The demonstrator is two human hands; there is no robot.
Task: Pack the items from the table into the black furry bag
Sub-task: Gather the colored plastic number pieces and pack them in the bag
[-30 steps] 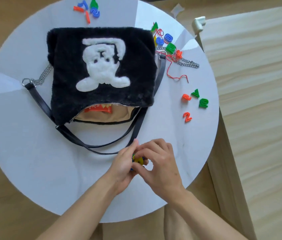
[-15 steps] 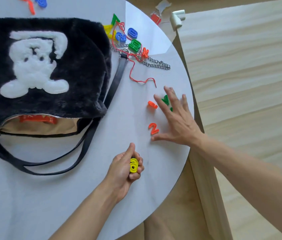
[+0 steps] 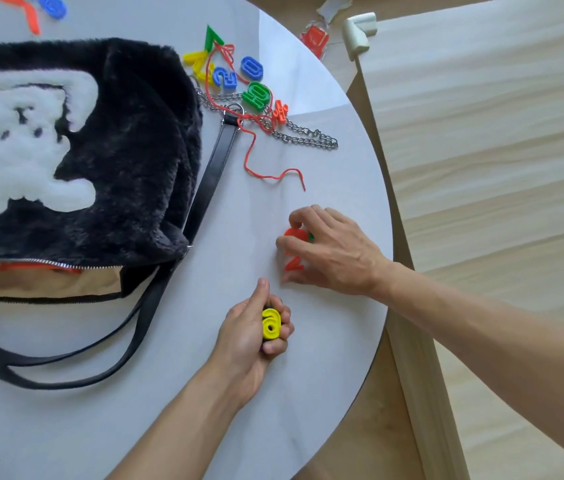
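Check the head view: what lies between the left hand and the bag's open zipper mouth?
Only the black strap, looping across bare white table, lies between the left hand and the bag.

The only readable signs are the moulded plastic numerals themselves. A blue plastic piece on the round white desk reads "0". An orange plastic piece under the right hand's fingers reads "2". The others are too blurred or tilted to read.
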